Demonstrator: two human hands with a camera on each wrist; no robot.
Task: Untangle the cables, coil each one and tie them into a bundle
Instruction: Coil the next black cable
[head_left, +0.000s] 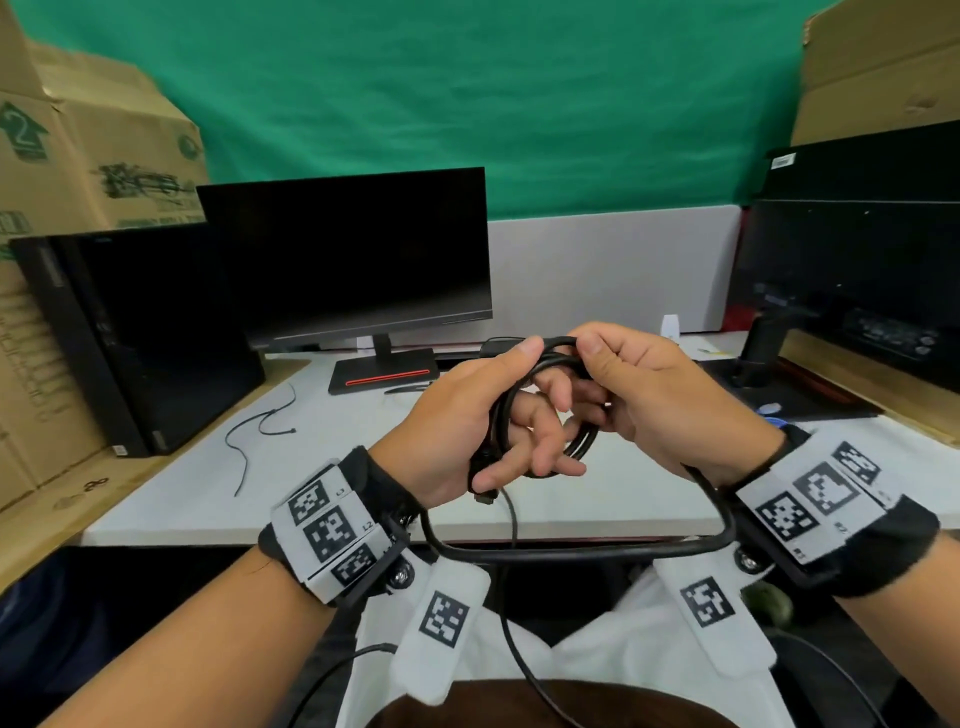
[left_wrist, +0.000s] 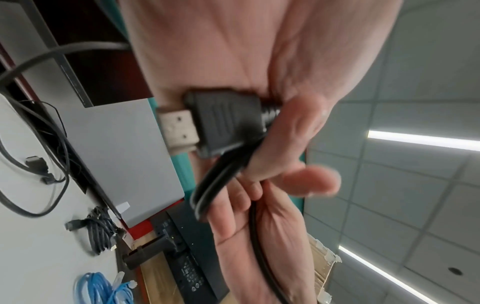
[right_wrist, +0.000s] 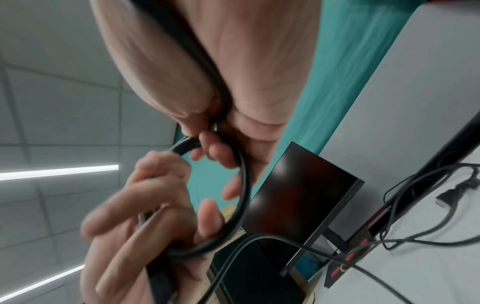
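Both hands grip one black cable (head_left: 545, 415) in mid-air above the near edge of the white desk (head_left: 332, 467). Left hand (head_left: 467, 431): thumb over the top of the coil and fingers threaded through it, curled enough to keep the loops gathered. The left wrist view shows the cable's flat-nosed plug (left_wrist: 207, 123) trapped between palm and curled fingers (left_wrist: 293, 148), metal tip exposed. Right hand (head_left: 654, 395): thumb and fingers pinch the coil's upper arc, just beside the left thumb; the right wrist view confirms a strand running through this closed hand.

Relative to the grips, two or three finished loops hang between and below the hands. An uncoiled tail leaves the coil, sweeps low in front of the wrists, and drops toward the lap.

Handling assessment: the cable appears light, thick-jacketed and springy, so the loops will likely spring apart if either pinch relaxes. The jacket looks smooth, and may slide through a loose grip. Recommended hold is on the bunched strands, not the plug, whose neck should not be bent sharply.

Elsewhere on the desk: a coiled dark cable (left_wrist: 100, 230), a blue cable (left_wrist: 103, 288) and thin loose wire (head_left: 249, 441).
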